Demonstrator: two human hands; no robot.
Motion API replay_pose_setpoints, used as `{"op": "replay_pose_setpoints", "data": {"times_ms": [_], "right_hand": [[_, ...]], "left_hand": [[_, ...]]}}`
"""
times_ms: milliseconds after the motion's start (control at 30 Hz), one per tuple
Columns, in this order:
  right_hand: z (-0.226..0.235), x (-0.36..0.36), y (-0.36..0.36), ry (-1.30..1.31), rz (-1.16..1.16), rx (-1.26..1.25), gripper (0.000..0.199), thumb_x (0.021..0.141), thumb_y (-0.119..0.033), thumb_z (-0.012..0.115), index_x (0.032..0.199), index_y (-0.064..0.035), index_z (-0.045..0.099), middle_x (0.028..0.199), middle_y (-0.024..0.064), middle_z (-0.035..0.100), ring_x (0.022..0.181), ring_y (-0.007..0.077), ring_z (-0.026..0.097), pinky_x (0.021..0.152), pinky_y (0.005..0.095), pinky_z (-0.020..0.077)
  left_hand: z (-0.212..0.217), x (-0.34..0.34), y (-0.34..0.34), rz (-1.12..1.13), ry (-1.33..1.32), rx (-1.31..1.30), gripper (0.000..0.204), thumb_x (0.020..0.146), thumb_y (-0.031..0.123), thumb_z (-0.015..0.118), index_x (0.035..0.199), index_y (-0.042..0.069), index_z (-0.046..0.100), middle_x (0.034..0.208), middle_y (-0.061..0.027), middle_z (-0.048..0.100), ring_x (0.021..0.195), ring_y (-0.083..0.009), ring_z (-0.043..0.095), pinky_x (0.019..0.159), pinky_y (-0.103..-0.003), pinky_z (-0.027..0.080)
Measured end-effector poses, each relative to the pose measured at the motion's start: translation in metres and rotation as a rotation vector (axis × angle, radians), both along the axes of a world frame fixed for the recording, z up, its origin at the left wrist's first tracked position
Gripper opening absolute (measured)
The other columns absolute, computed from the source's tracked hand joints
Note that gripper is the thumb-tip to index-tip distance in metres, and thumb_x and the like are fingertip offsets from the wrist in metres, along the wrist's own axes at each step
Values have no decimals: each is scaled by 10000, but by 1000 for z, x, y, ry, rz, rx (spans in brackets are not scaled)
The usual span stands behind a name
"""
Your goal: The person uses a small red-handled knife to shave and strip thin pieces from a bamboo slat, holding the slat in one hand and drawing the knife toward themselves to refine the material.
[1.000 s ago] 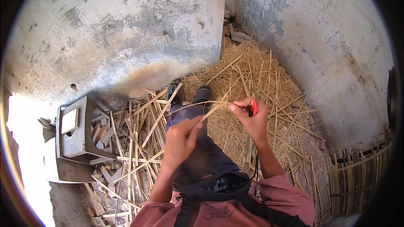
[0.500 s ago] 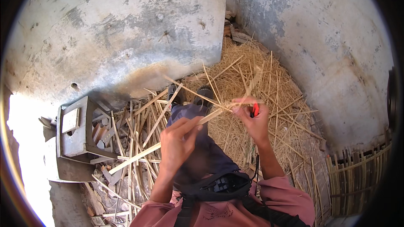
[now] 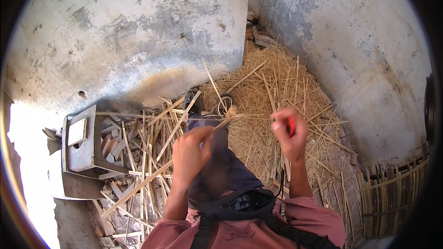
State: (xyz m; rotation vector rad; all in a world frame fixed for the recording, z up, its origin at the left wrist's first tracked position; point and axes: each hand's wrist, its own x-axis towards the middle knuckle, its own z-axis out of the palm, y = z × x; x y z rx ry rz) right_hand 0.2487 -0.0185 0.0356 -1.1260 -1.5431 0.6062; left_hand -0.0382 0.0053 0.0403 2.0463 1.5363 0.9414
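My left hand (image 3: 190, 154) is closed on a long pale bamboo strip (image 3: 138, 186), which slants from the lower left up toward the middle. At the strip's far end is a tangle of thin peeled slivers (image 3: 231, 110), some sticking out sideways and one pointing up toward the wall. To the right, apart from the strip's thick part, my right hand (image 3: 290, 140) is curled around a small red object (image 3: 291, 125), mostly covered by the fingers. Its kind is hidden, and the fingertips are smeared by motion.
A heap of straw-like shavings (image 3: 258, 152) covers the floor ahead and right. Loose bamboo strips (image 3: 173, 131) and rubble lie left, beside a battered grey box (image 3: 79, 154). Weathered walls (image 3: 184, 23) stand close. A slatted panel (image 3: 392, 193) is at lower right. My shoe (image 3: 224, 103) rests among shavings.
My right hand has moved right, away from the strip's end, where it was pinching. The strip's far end has swung left, its near end lower, and the slivers now spread differently.
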Motion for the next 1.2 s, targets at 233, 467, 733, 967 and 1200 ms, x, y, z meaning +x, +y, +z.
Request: {"op": "replay_pose_setpoints", "data": {"times_ms": [233, 467, 733, 967, 1200], "right_hand": [[21, -46, -2, -414, 350, -189, 563, 938, -120, 716, 1496, -190, 674, 903, 171, 731, 730, 361, 687, 706, 423, 543], [-1, -42, 17, -354, 154, -414, 639, 927, -142, 719, 1554, -127, 602, 801, 225, 683, 744, 419, 689, 721, 494, 521], [-16, -23, 18, -538, -96, -276, 629, 966, -199, 740, 1571, -136, 582, 796, 228, 684, 727, 408, 679, 719, 480, 522], [-15, -24, 14, -595, 63, -394, 723, 941, -193, 726, 1607, -48, 484, 877, 273, 723, 832, 457, 714, 765, 532, 531], [15, -29, 6, -216, 125, -390, 811, 1006, -184, 730, 1672, 4, 308, 691, 72, 582, 640, 219, 569, 722, 371, 479]], "left_hand": [[-8, 1, 6, -146, 132, 6, 173, 924, 174, 779, 1075, 128, 852, 984, -121, 821, 882, -342, 787, 816, -447, 605], [-4, 2, -1, -155, 195, 7, 182, 937, 193, 767, 1087, 157, 864, 978, -91, 823, 894, -345, 777, 817, -450, 603], [-1, 8, 0, -22, 168, 109, 180, 958, 145, 746, 1099, 139, 857, 888, -100, 765, 786, -354, 735, 705, -458, 551], [-5, 9, 2, 29, 59, 161, 188, 942, 98, 771, 1112, 108, 851, 823, -97, 724, 688, -309, 688, 639, -424, 502], [-8, 13, 2, 50, -8, 181, 210, 934, 74, 782, 1130, 102, 854, 828, -115, 719, 677, -304, 678, 641, -412, 501]]}}
